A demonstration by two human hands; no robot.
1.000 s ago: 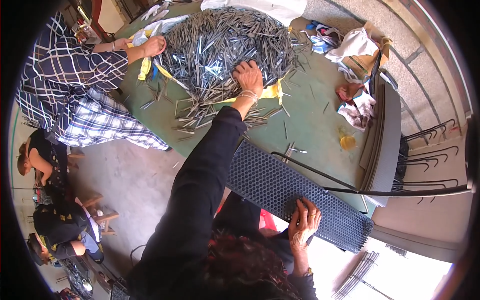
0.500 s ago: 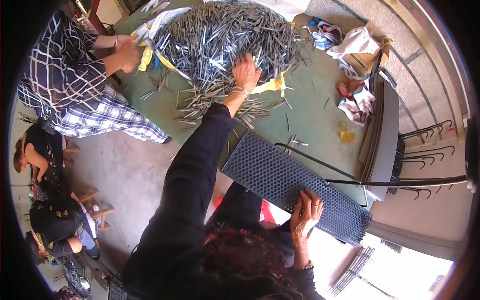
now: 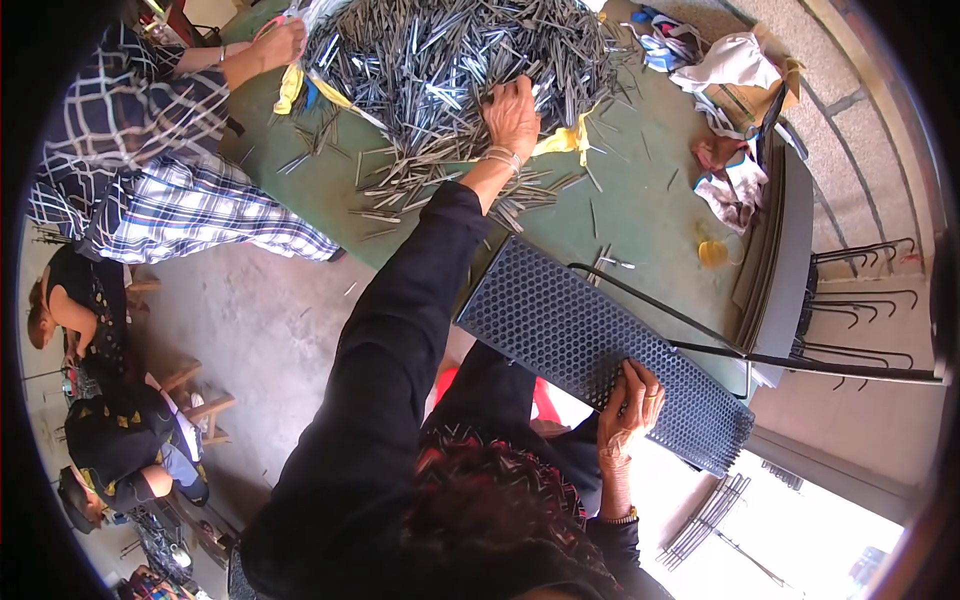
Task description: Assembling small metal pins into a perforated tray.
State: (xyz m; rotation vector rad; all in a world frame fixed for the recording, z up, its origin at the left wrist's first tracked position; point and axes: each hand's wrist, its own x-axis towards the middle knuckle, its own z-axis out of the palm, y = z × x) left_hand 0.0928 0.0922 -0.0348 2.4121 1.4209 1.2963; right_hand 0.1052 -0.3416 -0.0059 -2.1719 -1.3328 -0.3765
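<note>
Head: left grip (image 3: 513,118) on sticks (image 3: 440,90)

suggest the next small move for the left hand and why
Probably gather a few thin, dark, metallic-looking sticks with the left hand: it is right at their heap, while the right hand rests on the long black perforated panel.

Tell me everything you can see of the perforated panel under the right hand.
The perforated panel is a long, dark, narrow rectangle covered with close rows of round holes; whether it is plastic or metal, I can't tell. It lies slantwise in the picture, its upper-left end by the edge of the green table, its lower-right end jagged-looking. The right hand rests on its near side. A dark bar reaches its far edge; contact is unclear.
</note>
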